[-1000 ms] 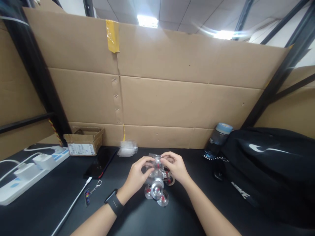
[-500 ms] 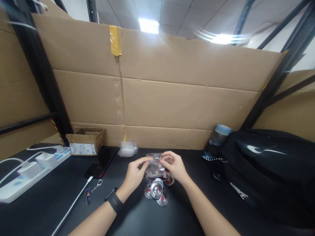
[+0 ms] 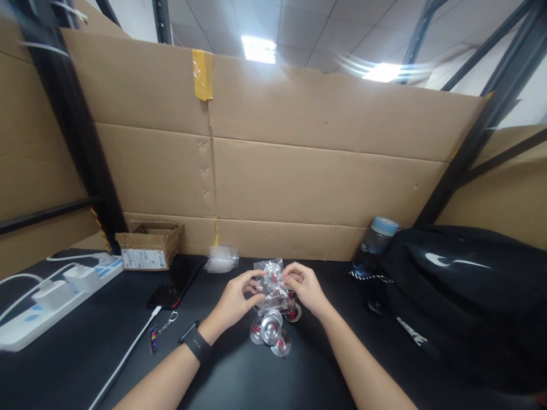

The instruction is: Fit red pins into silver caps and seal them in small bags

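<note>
A clear, crinkled plastic bag (image 3: 273, 290) lies in front of me, with a shiny round piece with a red middle showing near its top. My right hand (image 3: 304, 287) pinches the bag's right edge between thumb and fingers. To the left of the bag, my left hand (image 3: 239, 297) has its thumb and forefinger apart, the tips beside the plastic; whether they touch it I cannot tell. Just below the bag, several silvery discs with red marks (image 3: 270, 330) are heaped on the black tabletop (image 3: 239, 376). The bag partly covers some of them.
Flat clear plastic bags (image 3: 221, 258) lie near the cardboard wall (image 3: 282, 182). At left are a small carton (image 3: 147, 250), a phone (image 3: 173, 287), a keychain (image 3: 154, 340), a white cable (image 3: 126, 359) and a power strip (image 3: 55, 302). A bottle (image 3: 374, 247) and black backpack (image 3: 461, 296) stand right.
My left thumb and forefinger have spread apart from their pinch at the bag's upper left. The bag has opened out and lies more crinkled. My right hand stays at its right edge.
</note>
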`<state>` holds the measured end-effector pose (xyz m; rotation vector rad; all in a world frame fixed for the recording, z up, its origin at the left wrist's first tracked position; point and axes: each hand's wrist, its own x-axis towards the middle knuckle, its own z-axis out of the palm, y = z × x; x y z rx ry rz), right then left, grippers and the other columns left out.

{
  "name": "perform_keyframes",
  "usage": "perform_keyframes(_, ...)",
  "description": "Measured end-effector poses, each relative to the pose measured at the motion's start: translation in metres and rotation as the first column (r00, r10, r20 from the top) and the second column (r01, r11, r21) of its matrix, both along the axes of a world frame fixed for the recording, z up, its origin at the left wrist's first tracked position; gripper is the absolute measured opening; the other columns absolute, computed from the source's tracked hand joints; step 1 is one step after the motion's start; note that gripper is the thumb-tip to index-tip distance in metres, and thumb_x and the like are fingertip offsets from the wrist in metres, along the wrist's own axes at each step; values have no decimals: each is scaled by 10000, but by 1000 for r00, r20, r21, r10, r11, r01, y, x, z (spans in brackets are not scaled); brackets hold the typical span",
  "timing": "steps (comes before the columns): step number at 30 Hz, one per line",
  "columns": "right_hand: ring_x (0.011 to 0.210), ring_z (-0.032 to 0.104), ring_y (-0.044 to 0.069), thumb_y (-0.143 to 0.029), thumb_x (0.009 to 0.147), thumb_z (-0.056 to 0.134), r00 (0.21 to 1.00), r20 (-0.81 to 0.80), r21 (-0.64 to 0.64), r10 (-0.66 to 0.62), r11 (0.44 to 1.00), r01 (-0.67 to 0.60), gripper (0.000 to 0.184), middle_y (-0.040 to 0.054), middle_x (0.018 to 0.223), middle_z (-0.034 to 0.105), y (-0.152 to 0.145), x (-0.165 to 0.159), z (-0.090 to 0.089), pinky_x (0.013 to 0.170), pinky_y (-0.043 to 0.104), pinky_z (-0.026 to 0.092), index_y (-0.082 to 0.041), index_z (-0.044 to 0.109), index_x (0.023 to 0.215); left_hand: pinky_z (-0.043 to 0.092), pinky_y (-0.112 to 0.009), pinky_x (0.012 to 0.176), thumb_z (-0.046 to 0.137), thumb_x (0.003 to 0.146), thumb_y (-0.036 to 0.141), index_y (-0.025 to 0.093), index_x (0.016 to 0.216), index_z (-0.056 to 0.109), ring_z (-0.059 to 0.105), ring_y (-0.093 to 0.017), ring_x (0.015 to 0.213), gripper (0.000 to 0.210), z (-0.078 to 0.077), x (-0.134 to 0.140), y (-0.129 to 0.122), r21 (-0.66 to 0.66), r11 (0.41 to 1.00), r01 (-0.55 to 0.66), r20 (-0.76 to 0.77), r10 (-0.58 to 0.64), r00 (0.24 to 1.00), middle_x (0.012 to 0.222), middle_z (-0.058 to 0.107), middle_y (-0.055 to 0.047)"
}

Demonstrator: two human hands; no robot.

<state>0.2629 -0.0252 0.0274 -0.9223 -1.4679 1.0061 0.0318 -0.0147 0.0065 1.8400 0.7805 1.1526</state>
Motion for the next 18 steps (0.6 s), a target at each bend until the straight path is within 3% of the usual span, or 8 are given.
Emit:
perform_keyframes(4,759,688,166,-362,815,751,999,37,-15,9,1000,-9,242,75,954,749,-5,-2,4,708,286,539,-171,749,965,595,-318,797,713,834,240,203,1302,607,691,-176,899,481,1,1,-3,-10,1000,29,43,-28,999,1081,703,-80)
perform_keyframes(9,665,676,164,-340,745,830,995,73,-53,65,997,-61,469,33,755,740,-8,1,6,664,287,536,-156,723,1163,598,-390,916,692,875,315,201,1300,589,705,-211,1019,452,1,-1,-1,-102,985,138,133,-124,983,1379,588,-140)
perform_keyframes(12,623,659,154,-355,730,850,992,85,-76,90,994,-84,595,13,712,723,-7,3,5,632,279,530,-158,685,1267,593,-417,931,707,875,339,186,1324,564,708,-258,1069,496,1,-2,0,-186,955,233,192,-197,961,1376,596,-160)
perform_keyframes(18,675,697,144,-301,720,852,985,142,-9,99,995,-99,518,89,1102,744,-8,-2,5,612,252,550,-219,731,1217,574,-429,957,669,905,301,194,1285,594,707,-266,1083,401,1,2,-5,-150,953,264,165,-239,957,1301,655,-138)
